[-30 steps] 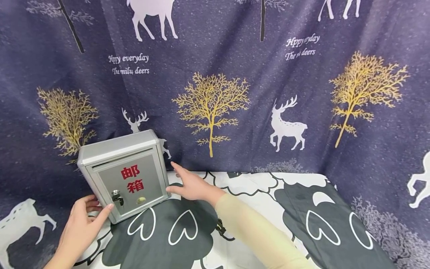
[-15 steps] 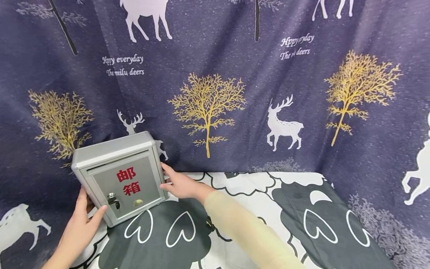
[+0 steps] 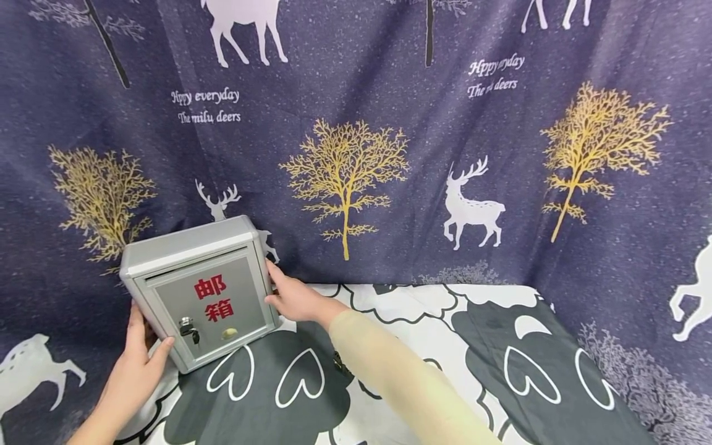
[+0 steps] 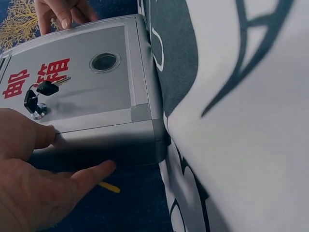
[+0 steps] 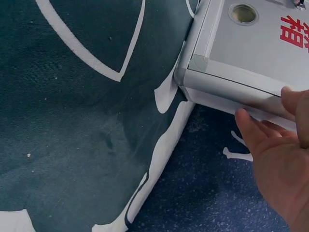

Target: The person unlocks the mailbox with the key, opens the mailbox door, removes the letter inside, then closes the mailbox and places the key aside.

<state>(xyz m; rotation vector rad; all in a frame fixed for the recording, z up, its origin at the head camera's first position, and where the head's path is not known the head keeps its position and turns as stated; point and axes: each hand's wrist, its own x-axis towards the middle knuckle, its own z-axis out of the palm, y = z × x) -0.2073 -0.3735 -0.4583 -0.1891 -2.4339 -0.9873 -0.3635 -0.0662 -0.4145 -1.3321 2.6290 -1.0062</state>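
A silver metal mailbox [image 3: 177,295] with red characters stands on the patterned cloth at the left of the head view, close to the back drape. A lock [image 3: 185,322] on its door has keys [image 4: 46,89] hanging from it. My left hand [image 3: 133,361] holds the mailbox's left side, thumb at the front edge and fingers along the side. On the opposite side my right hand [image 3: 299,300] grips the right edge, its thumb [image 5: 291,99] at the front rim. Fingers behind the box are partly hidden. A round window [image 4: 105,62] sits low in the door.
A dark blue drape [image 3: 389,93] with deer and gold trees hangs behind the mailbox. Black-and-white cloth [image 3: 411,303] covers the surface and reaches to the right. A small dark object [image 3: 342,364] shows beside the right sleeve [image 3: 400,377], partly hidden.
My right hand has moved left from near the mailbox onto its right side. The left hand has slid slightly up along the left side. The mailbox has hardly moved against the drape.
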